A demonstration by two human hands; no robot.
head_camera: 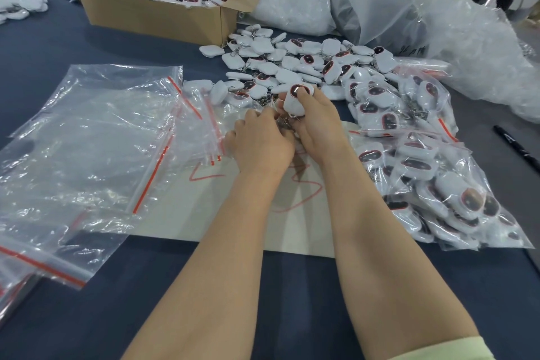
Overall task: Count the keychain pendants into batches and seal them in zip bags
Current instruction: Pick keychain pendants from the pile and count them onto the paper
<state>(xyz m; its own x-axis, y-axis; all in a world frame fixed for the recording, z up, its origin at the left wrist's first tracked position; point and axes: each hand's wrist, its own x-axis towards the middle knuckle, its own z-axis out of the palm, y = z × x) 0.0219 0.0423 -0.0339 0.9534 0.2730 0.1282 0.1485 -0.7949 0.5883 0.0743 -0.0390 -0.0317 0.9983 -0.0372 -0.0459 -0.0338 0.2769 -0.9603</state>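
We've got both hands meeting mid-frame. The right hand (318, 128) pinches a white pendant (293, 102), thumb on top, and the left hand (260, 146) curls round the metal rings (285, 123) below it, probably to keep the counted bunch together. The loose pile (304, 63) sits just above within reach. Empty zip bags (96, 131) are left and filled bags (432, 178) right, all on the table (292, 301).

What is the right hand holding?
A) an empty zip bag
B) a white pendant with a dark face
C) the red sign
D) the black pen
B: the right hand pinches a white pendant, thumb on its dark face; the black pen lies apart on the table.
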